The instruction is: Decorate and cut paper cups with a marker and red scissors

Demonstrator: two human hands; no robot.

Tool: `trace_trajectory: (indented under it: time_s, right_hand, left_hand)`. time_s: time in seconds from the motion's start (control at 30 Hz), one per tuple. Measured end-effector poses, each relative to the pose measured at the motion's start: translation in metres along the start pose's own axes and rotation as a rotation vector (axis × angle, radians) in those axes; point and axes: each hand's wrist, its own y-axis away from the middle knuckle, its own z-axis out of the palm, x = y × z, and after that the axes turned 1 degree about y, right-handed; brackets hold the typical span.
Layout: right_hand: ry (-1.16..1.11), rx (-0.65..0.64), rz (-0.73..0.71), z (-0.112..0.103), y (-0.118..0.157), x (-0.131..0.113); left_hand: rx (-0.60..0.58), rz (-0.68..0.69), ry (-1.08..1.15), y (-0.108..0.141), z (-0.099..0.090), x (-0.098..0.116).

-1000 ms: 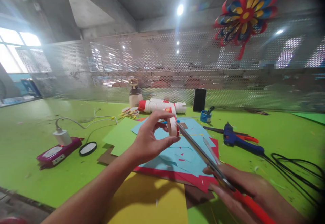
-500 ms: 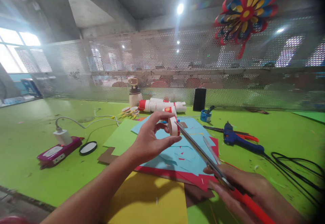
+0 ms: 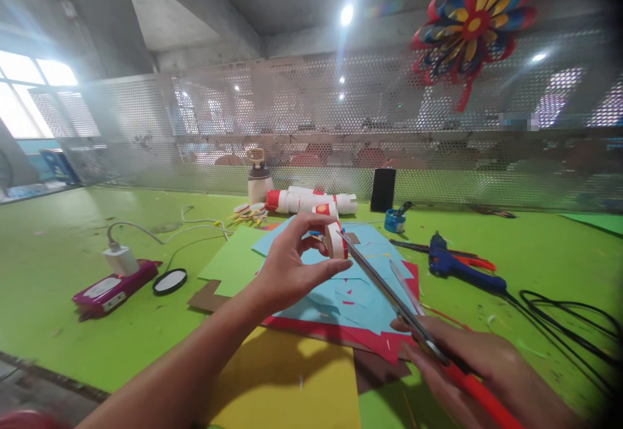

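My left hand (image 3: 292, 263) pinches a small white ring with a red edge (image 3: 335, 241) between thumb and fingers, above the stacked paper. Scissors with red handles (image 3: 384, 286) are in my right hand (image 3: 467, 357), at the lower right. Their blade tip reaches the ring's upper right side. A pale pointed tool (image 3: 403, 286) also extends from my right hand beside the blades. Light blue paper (image 3: 350, 299) with small scraps lies below the hands, over red and brown sheets. Yellow paper (image 3: 287, 383) is nearest to me.
A blue glue gun (image 3: 462, 273) with black cable lies right. White tubes (image 3: 311, 202), a bottle (image 3: 259, 185), a black upright panel (image 3: 383, 189) and a blue jar (image 3: 394, 221) stand or lie behind. A purple power strip (image 3: 117, 288) and round black-rimmed disc (image 3: 170, 281) are left.
My left hand and the ring have shifted slightly to the right. The scissors stay almost in the same place, tip still at the ring.
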Motion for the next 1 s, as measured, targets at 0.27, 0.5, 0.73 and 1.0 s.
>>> trace_trajectory:
  time_s: [0.27,0.5,0.73,1.0]
  right_hand:
    - [-0.138,0.082,0.113,-0.001,-0.003,-0.019]
    - [-0.199,-0.028,0.145,-0.007,-0.005,-0.011]
    - [-0.134,0.131,0.218,-0.01,-0.001,-0.007]
    - [-0.105,0.181,0.097,-0.021,-0.011,-0.016]
  left_hand:
    - [0.013,0.051,-0.094,-0.001,0.0,0.002]
    - [0.028,0.066,-0.075,-0.003,-0.007,-0.001]
    - [-0.034,0.107,-0.056,-0.005,-0.015,0.0]
    - [-0.27,0.002,0.13,0.001,-0.009,0.0]
